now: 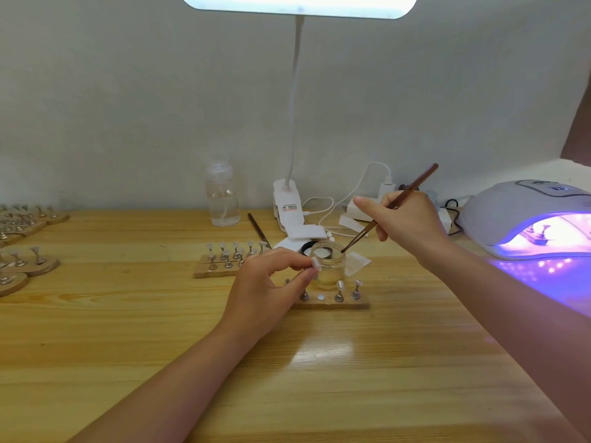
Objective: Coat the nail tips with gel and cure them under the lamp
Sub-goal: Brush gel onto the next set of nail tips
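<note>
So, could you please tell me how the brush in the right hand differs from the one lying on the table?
The held brush is gripped by the right hand, tilted, tip at the open jar; the spare brush lies flat, untouched, near the clear bottle. Both look slim and brown.

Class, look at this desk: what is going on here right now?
A person is coating nail tips. The right hand holds a brush with its tip at the rim of an open gel jar. The left hand pinches one nail tip beside the jar. The curing lamp glows purple at right.
</note>
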A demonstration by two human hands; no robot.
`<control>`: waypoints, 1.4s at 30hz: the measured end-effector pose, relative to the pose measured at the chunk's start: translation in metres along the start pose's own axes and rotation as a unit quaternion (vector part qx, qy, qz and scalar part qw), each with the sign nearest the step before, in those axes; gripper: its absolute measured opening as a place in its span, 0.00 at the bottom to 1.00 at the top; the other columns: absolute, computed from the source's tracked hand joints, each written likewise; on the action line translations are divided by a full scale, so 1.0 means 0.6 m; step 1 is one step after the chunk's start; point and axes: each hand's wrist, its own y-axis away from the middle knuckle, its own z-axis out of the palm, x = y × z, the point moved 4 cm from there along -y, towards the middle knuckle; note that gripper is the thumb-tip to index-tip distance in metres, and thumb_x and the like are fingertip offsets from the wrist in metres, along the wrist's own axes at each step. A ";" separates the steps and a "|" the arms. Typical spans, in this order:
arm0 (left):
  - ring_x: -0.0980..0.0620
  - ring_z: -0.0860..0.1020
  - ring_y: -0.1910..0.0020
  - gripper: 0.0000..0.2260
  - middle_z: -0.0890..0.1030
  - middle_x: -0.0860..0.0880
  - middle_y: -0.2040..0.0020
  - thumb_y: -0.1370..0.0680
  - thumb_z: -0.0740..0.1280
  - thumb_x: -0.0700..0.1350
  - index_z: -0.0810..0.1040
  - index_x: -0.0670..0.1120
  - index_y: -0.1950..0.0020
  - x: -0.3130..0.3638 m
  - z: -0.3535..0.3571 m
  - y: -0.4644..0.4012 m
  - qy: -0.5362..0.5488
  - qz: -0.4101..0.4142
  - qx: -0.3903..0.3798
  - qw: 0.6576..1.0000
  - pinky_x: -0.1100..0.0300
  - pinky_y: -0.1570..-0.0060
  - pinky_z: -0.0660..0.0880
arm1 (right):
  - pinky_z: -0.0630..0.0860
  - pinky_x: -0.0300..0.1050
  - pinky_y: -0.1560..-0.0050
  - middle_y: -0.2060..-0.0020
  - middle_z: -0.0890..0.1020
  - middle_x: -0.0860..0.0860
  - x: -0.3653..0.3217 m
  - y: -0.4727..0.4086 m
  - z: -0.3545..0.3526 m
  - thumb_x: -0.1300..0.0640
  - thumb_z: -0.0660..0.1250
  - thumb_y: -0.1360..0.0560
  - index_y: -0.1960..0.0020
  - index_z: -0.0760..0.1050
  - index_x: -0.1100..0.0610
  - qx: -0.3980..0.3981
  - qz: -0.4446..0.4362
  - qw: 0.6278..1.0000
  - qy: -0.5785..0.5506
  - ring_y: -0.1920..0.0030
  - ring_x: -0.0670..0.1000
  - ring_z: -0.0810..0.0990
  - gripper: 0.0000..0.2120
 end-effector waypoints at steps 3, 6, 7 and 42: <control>0.61 0.78 0.59 0.06 0.81 0.57 0.63 0.30 0.72 0.40 0.81 0.52 0.59 -0.002 0.001 0.000 -0.006 0.000 -0.003 1.000 0.50 0.46 0.72 | 0.67 0.39 0.66 0.83 0.74 0.45 -0.004 0.002 -0.008 0.48 0.66 0.26 0.74 0.69 0.55 0.010 -0.005 1.000 -0.022 0.80 0.37 0.71 0.21; 0.61 0.78 0.60 0.06 0.80 0.57 0.64 0.30 0.71 0.39 0.81 0.51 0.59 -0.003 0.000 -0.001 -0.008 0.001 -0.004 1.000 0.65 0.52 0.72 | 0.67 0.32 0.75 0.81 0.77 0.48 -0.014 0.014 -0.008 0.51 0.64 0.24 0.70 0.69 0.56 0.011 0.012 0.992 -0.124 0.82 0.42 0.71 0.18; 0.61 0.78 0.60 0.06 0.80 0.58 0.64 0.30 0.71 0.39 0.81 0.50 0.58 -0.003 0.000 -0.001 -0.011 0.001 -0.003 1.000 0.68 0.53 0.71 | 0.66 0.31 0.78 0.80 0.78 0.50 -0.019 0.022 -0.006 0.51 0.63 0.23 0.69 0.69 0.57 0.012 0.016 0.985 -0.170 0.82 0.43 0.72 0.17; 0.65 0.75 0.58 0.11 0.79 0.56 0.62 0.30 0.71 0.37 0.80 0.53 0.55 -0.010 -0.005 -0.003 -0.016 -0.024 0.044 0.999 0.76 0.56 0.68 | 0.71 0.33 0.67 0.76 0.78 0.47 -0.046 0.121 0.051 0.47 0.55 0.25 0.68 0.78 0.53 0.018 -0.189 0.949 -0.250 0.74 0.42 0.75 0.20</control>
